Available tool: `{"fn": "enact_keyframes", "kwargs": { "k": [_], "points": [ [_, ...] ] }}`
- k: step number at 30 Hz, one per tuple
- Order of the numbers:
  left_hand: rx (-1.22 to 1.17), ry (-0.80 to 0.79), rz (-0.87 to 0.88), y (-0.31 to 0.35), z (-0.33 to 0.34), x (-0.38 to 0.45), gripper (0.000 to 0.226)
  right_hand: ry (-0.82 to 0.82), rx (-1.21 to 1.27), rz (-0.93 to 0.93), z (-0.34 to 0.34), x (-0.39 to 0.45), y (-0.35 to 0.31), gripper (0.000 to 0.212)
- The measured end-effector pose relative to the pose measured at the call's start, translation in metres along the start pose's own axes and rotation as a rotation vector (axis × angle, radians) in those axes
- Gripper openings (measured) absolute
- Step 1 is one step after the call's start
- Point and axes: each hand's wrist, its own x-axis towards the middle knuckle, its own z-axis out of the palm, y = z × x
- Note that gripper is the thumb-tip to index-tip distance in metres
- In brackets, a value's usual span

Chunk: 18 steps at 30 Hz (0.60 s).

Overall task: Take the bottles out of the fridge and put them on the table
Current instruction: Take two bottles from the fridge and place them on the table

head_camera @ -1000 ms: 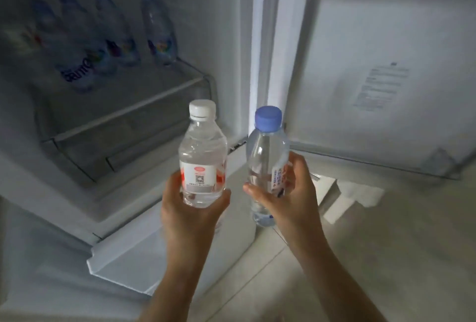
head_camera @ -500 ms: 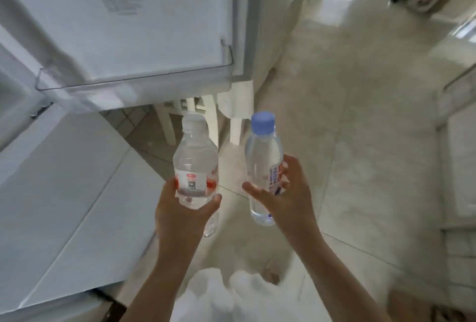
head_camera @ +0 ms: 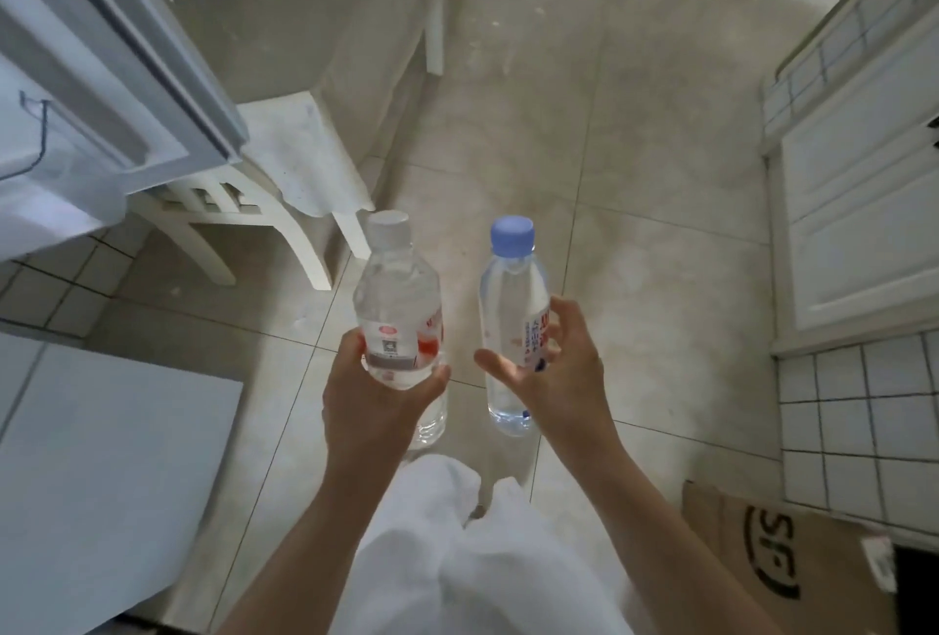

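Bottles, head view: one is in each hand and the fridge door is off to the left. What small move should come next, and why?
Probably keep carrying both forward, upright. The left hand grips the white-capped bottle and the right hand the blue-capped bottle, each above bare floor tiles. No tabletop is plainly in view, only what looks like a cloth-draped edge by a white chair ahead left, so nothing can be set down yet.

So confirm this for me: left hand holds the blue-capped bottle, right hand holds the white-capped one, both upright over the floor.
The caps are swapped. In the head view the left hand holds the white-capped bottle and the right hand holds the blue-capped bottle. Both are upright over the tiled floor, as you said.
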Motion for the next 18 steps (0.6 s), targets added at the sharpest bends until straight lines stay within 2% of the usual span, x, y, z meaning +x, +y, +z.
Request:
{"fn": "enact_keyframes", "kwargs": {
  "k": [7, 15, 18],
  "points": [
    [0.034, 0.032, 0.036, 0.046, 0.046, 0.083, 0.072, -0.013, 0.007, 0.000, -0.009, 0.106, -0.018, 0.073],
    [0.048, 0.041, 0.100, 0.121, 0.078, 0.216, 0.071, -0.042, -0.040, -0.106, 0.000, 0.258, -0.095, 0.072],
    [0.016, 0.073, 0.079, 0.148, 0.089, 0.263, 0.062, -0.058, -0.067, -0.143, 0.006, 0.308, -0.119, 0.071]
  ]
}}
